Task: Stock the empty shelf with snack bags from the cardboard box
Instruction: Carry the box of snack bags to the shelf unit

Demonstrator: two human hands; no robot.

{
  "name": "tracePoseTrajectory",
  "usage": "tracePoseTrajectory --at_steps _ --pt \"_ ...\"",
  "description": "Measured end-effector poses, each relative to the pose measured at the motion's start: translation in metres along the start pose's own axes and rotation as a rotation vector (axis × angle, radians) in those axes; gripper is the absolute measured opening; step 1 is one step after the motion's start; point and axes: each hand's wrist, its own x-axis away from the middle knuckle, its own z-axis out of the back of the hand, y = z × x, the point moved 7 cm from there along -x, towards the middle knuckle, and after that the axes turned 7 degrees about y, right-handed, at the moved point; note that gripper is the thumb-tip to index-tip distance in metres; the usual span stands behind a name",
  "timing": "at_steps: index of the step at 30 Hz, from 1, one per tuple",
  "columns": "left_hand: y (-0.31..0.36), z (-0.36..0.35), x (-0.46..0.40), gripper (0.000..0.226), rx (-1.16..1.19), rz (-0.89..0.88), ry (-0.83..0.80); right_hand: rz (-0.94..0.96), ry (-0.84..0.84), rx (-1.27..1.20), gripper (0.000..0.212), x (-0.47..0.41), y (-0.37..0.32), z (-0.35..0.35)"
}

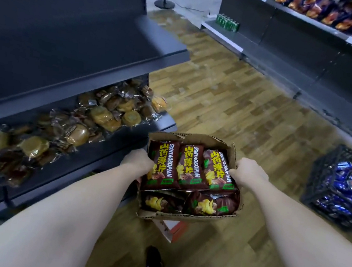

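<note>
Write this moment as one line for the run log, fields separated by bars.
stage: carrying | left hand: grips cardboard box | right hand: grips box | snack bags: inside box | empty shelf: unstocked

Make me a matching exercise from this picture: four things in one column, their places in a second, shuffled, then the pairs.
Things
1. snack bags
2. blue cans
3. wrapped pastries
4. green cans

Places
A. on the low shelf across the aisle
B. in the black crate on the floor
C. in the cardboard box
D. on the shelf under the empty shelf

Pairs: 1-C, 2-B, 3-D, 4-A
</note>
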Motion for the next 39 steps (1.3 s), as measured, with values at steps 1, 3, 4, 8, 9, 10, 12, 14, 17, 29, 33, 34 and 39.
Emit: tracePoseTrajectory --at_steps 1,3,4,8,9,10,12,14,17,29,33,34,39 --pt "-0.001 0.0 -0.004 0.026 0.006 0.01 0.0 0.011 -0.007 0.007 0.014 -0.007 -0.004 0.0" --pt "-0.001 0.001 -0.012 0.023 0.011 0.035 0.003 0.045 -0.025 0.03 0.014 -0.021 -0.015 0.002" --pt "-0.001 0.002 -0.015 0.021 0.024 0.05 0.004 0.065 -0.031 0.041 0.014 -0.029 -0.02 0.003" --pt "0.004 0.004 -0.027 0.007 0.084 0.1 0.002 0.142 -0.04 0.074 0.014 -0.06 -0.041 0.011" --pt "0.007 0.004 -0.03 0.008 0.095 0.11 0.003 0.16 -0.046 0.085 0.014 -0.068 -0.045 0.011" --pt "0.008 0.003 -0.032 0.011 0.11 0.128 0.004 0.179 -0.052 0.097 0.013 -0.075 -0.049 0.012" --pt "0.009 0.001 -0.033 0.014 0.133 0.171 0.004 0.223 -0.062 0.122 0.013 -0.089 -0.056 0.011" --pt "0.008 -0.004 -0.032 0.017 0.152 0.209 -0.006 0.261 -0.08 0.141 0.014 -0.102 -0.062 0.009" --pt "0.007 -0.012 -0.031 0.025 0.167 0.264 0.022 0.317 -0.117 0.168 0.014 -0.12 -0.071 0.006" --pt "0.007 -0.045 -0.023 0.022 0.237 0.475 0.192 0.564 -0.198 0.259 0.015 -0.176 -0.107 -0.001" --pt "0.002 -0.051 -0.026 0.024 0.231 0.515 0.229 0.598 -0.176 0.284 0.011 -0.182 -0.117 -0.003" --pt "0.001 -0.052 -0.029 0.027 0.228 0.523 0.232 0.603 -0.169 0.291 0.01 -0.184 -0.119 -0.005" --pt "-0.005 -0.054 -0.039 0.033 0.183 0.55 0.246 0.618 -0.166 0.327 0.012 -0.189 -0.13 -0.016"
